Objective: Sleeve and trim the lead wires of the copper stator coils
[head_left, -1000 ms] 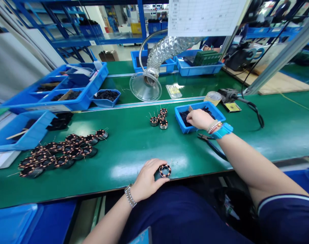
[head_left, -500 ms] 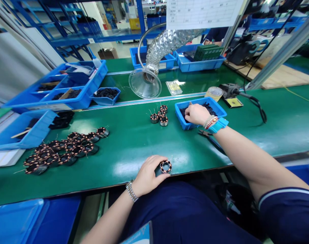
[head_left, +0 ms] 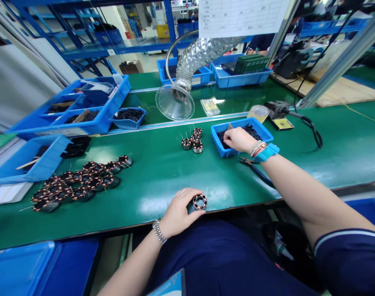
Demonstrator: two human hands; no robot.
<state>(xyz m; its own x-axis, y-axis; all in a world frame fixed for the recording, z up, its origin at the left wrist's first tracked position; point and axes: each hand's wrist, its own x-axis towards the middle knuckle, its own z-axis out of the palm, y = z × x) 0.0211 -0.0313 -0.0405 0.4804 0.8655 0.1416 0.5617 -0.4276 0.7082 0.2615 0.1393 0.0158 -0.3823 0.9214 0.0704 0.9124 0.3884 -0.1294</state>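
Left hand [head_left: 179, 213] grasping copper-wound ring [head_left: 200, 207] at near edge of tabletop [head_left: 150, 168], likely to steady it. Right hand [head_left: 239, 139] in blue tray [head_left: 229, 153] of dark pieces [head_left: 253, 131], set within reach; view obscured, cannot tell whether grip holds any.

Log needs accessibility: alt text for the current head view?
Left hand holds a copper-wound stator at the front edge of a green workbench; right hand reaches into a blue bin of small black parts. Other stators sit in two clusters.

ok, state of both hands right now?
Left hand: closed, holding a copper-wound ring.
Right hand: at the black parts in the blue bin; can't tell whether it grips one.
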